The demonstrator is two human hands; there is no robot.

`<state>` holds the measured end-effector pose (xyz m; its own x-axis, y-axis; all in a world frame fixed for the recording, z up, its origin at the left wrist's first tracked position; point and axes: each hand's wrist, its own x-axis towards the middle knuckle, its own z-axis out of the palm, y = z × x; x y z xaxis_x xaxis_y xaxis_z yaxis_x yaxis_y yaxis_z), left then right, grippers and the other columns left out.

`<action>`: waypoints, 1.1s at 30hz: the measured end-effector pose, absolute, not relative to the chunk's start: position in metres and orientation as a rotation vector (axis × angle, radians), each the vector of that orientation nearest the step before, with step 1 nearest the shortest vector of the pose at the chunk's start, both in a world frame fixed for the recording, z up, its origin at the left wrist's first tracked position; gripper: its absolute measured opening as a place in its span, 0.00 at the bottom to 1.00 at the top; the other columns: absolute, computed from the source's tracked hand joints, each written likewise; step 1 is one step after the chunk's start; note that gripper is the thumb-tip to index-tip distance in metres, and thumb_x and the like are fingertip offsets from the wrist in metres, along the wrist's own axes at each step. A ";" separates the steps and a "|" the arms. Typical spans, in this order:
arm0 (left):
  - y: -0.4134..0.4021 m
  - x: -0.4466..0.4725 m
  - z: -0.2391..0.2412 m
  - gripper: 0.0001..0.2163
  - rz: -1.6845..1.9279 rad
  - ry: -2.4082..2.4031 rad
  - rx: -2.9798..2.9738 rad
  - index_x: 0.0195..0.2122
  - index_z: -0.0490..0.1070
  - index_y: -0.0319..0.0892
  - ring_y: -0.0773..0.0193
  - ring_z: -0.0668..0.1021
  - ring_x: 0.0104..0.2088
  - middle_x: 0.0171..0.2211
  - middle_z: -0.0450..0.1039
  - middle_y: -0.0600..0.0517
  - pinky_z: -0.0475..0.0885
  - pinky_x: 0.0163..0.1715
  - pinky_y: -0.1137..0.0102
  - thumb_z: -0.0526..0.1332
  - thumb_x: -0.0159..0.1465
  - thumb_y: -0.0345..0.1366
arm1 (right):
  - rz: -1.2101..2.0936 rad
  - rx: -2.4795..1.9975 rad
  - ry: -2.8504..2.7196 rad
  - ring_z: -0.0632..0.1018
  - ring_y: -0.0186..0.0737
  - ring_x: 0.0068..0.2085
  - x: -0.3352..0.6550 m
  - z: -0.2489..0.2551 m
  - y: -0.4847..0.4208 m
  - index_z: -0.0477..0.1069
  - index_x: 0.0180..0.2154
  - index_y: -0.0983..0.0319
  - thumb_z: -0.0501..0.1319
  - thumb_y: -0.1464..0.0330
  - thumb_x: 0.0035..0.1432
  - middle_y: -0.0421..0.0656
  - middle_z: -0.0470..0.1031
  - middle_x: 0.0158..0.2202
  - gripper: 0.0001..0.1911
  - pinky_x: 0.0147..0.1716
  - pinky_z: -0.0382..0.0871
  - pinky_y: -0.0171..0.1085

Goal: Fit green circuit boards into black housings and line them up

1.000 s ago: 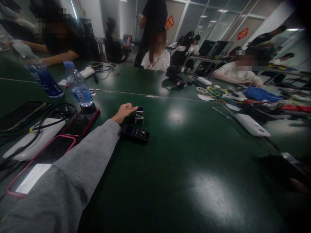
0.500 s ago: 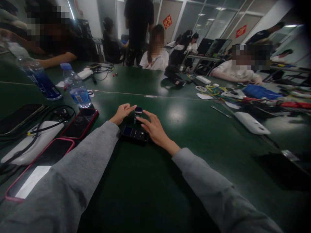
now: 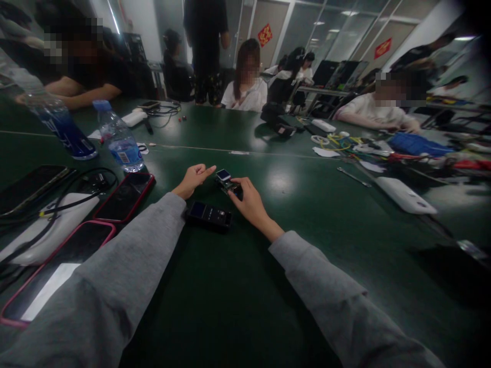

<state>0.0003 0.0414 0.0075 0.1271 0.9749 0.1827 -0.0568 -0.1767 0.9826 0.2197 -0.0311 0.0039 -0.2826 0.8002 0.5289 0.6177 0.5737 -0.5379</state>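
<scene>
A small circuit board with a little screen (image 3: 223, 176) lies slanted on the green table, gripped along its right end between the thumb and fingers of my right hand (image 3: 251, 204). My left hand (image 3: 193, 181) is just left of the board; its index finger points at the screen end while its other fingers curl. It holds nothing, and the fingertip appears slightly apart from the board. Nearer to me lies a black handheld device case (image 3: 210, 216) with a dark window and small buttons, close to my left cuff and touched by neither hand.
On the left are a water bottle (image 3: 121, 140), a blue-labelled bottle (image 3: 65, 128), a red-edged phone (image 3: 126, 198), a pink-edged phone (image 3: 72, 260) and a white power bank (image 3: 53, 220) with cables. Rightward lie a wrench (image 3: 353, 177), a white device (image 3: 405, 195) and tangled wires. People sit across the table.
The board, upright between both hands before, now lies turned and tilted toward the right. My right fingers have closed on its end; my left hand has hardly moved.
</scene>
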 end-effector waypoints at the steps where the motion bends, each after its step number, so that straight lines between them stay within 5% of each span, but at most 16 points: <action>1: 0.042 0.000 0.007 0.31 1.260 0.985 1.367 0.22 0.48 0.45 0.73 0.55 0.19 0.18 0.49 0.62 0.49 0.19 0.74 0.73 0.54 0.52 | 0.310 -1.128 -1.969 0.76 0.52 0.52 0.220 0.003 -0.030 0.67 0.55 0.60 0.59 0.66 0.66 0.51 0.71 0.52 0.16 0.52 0.73 0.52; 15: 0.043 -0.001 0.007 0.31 1.254 0.986 1.339 0.21 0.48 0.45 0.73 0.55 0.19 0.18 0.48 0.62 0.50 0.20 0.73 0.74 0.55 0.51 | 0.414 -1.406 -1.659 0.74 0.54 0.46 0.229 -0.008 -0.015 0.72 0.44 0.59 0.49 0.59 0.69 0.50 0.77 0.41 0.16 0.49 0.69 0.52; 20: 0.044 -0.001 0.005 0.31 1.252 0.964 1.342 0.21 0.48 0.45 0.73 0.54 0.19 0.18 0.47 0.62 0.48 0.20 0.72 0.74 0.54 0.52 | 0.356 -1.342 -1.661 0.74 0.54 0.47 0.227 -0.008 -0.017 0.69 0.52 0.62 0.59 0.49 0.64 0.54 0.74 0.46 0.26 0.47 0.71 0.51; 24: 0.044 0.000 0.006 0.31 1.248 0.972 1.348 0.21 0.48 0.45 0.73 0.53 0.19 0.18 0.47 0.62 0.47 0.20 0.72 0.74 0.54 0.52 | 0.376 -1.301 -1.733 0.76 0.53 0.47 0.224 -0.006 -0.020 0.70 0.53 0.61 0.63 0.54 0.60 0.53 0.76 0.47 0.25 0.47 0.72 0.51; 33: 0.047 -0.002 0.002 0.31 1.243 0.959 1.338 0.22 0.47 0.45 0.73 0.53 0.19 0.18 0.47 0.62 0.47 0.20 0.72 0.74 0.55 0.51 | 0.306 -1.449 -1.609 0.75 0.55 0.51 0.234 -0.013 -0.007 0.78 0.45 0.60 0.52 0.57 0.68 0.52 0.77 0.45 0.20 0.55 0.68 0.55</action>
<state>-0.0019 0.0468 0.0022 0.1471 0.9752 0.1654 -0.0868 -0.1539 0.9843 0.2335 -0.0073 -0.0132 0.1147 0.8834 0.4544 0.6550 0.2767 -0.7031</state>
